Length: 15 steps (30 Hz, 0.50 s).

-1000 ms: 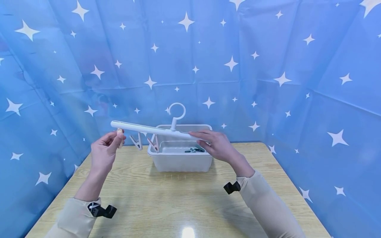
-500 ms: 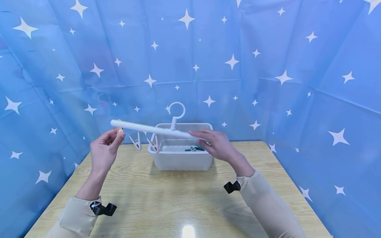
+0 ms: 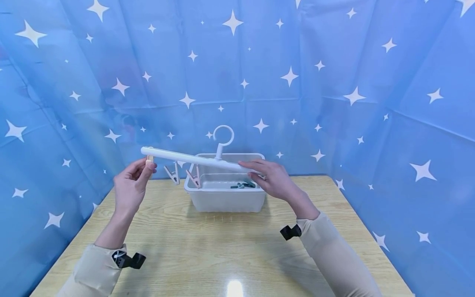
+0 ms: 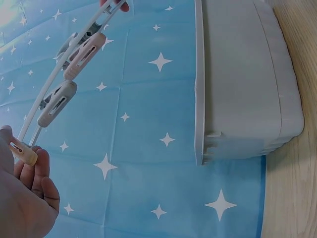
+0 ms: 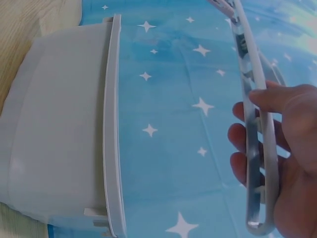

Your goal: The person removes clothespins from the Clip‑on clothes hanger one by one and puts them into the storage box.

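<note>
You've got left fingers (image 4: 42,166) pinching a peach clip (image 4: 26,154) at one end of the hanger (image 3: 185,158), right fingers (image 5: 238,137) curled round the other.

The left forearm (image 3: 111,237) angled steeply upward, its pale sleeve (image 3: 92,266) ending short of the wrist; the left hand (image 3: 128,187) was raised, thumb (image 3: 144,176) and fingers (image 4: 40,171) meeting in a pinch. The right forearm (image 3: 335,255) slanted inward, likewise bare at the wrist, and the right hand (image 3: 274,179) gripped, its thumb (image 5: 272,98) opposed to curled fingers (image 5: 237,136). The hands were well apart.
</note>
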Motion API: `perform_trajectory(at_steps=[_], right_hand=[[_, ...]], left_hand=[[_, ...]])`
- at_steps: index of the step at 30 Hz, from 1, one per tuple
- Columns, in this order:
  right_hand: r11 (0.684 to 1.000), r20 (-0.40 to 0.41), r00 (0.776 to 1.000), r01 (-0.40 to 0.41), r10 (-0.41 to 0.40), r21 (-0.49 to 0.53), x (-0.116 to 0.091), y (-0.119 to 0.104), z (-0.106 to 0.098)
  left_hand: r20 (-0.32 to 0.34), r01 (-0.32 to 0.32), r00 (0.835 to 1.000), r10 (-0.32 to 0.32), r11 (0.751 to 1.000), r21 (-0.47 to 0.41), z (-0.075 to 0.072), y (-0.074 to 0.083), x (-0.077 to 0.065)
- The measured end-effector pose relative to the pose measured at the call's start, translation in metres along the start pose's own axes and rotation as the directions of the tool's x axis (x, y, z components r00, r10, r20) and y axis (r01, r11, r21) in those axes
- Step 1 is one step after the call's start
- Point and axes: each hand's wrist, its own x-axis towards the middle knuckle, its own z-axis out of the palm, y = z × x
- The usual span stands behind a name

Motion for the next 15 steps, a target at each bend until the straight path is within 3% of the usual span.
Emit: perform_trajectory(at_steps=[15], right_hand=[[0.999,-0.02,0.998,-0.05,0.051,0.02,-0.0001,0.0017,-0.0023]], left_hand=[[-0.01,0.003,1.0,-0.003,1.0,0.001,-0.0002,-0.0028,0.0007]])
